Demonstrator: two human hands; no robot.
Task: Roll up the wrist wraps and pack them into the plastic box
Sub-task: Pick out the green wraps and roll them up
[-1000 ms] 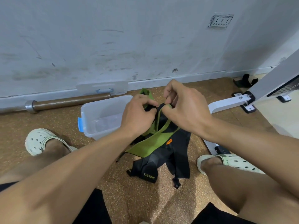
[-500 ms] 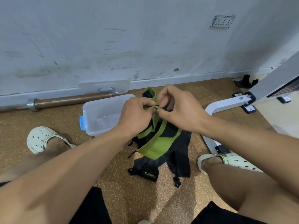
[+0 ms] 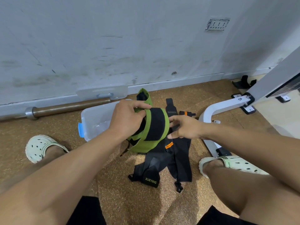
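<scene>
At far left a barbell [image 3: 65, 108] lies along the foot of the scuffed white wall [image 3: 113, 46]. Right of it stands the clear plastic box [image 3: 95, 117], open, with a blue latch; its lid [image 3: 101, 94] leans against the wall behind. The left hand [image 3: 128, 118] grips the green and black wrist wrap [image 3: 152, 127], fingers curled round a loose loop, held just right of the box. The right hand [image 3: 185, 127] hovers beside it with fingers spread, holding nothing. Below, black wrist wraps [image 3: 164, 163] with orange marks lie unrolled on the speckled brown floor [image 3: 129, 200]. Rolling looks barely begun; next the free hand should likely catch the tail and wind it tight. A white bench frame [image 3: 225, 106] stands right.
</scene>
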